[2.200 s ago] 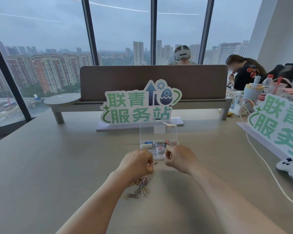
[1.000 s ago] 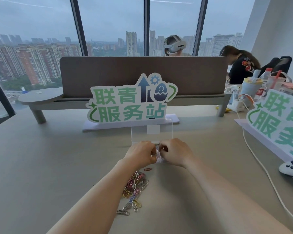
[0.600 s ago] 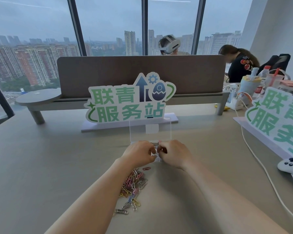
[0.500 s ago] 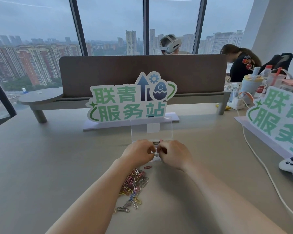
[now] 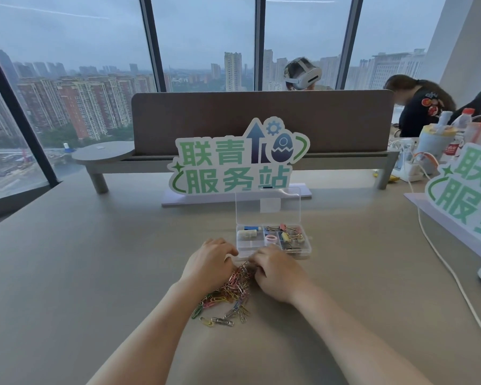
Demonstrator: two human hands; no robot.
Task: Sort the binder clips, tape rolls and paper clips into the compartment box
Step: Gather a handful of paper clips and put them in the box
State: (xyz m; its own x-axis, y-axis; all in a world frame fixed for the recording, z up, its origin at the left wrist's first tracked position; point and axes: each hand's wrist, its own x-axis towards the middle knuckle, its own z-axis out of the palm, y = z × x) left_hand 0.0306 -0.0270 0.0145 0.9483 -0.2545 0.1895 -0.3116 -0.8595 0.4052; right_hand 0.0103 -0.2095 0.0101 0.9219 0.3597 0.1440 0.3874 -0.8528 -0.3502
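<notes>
My left hand (image 5: 210, 262) and right hand (image 5: 275, 269) pinch at the paper clips (image 5: 228, 293) piled just before the compartment box (image 5: 272, 241), so each transfer stays short.

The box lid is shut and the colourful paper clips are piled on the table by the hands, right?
Not quite. The head view shows the clear box's lid standing open, not shut. The rest holds: the colourful paper clips are piled on the table by the left hand and right hand.
</notes>
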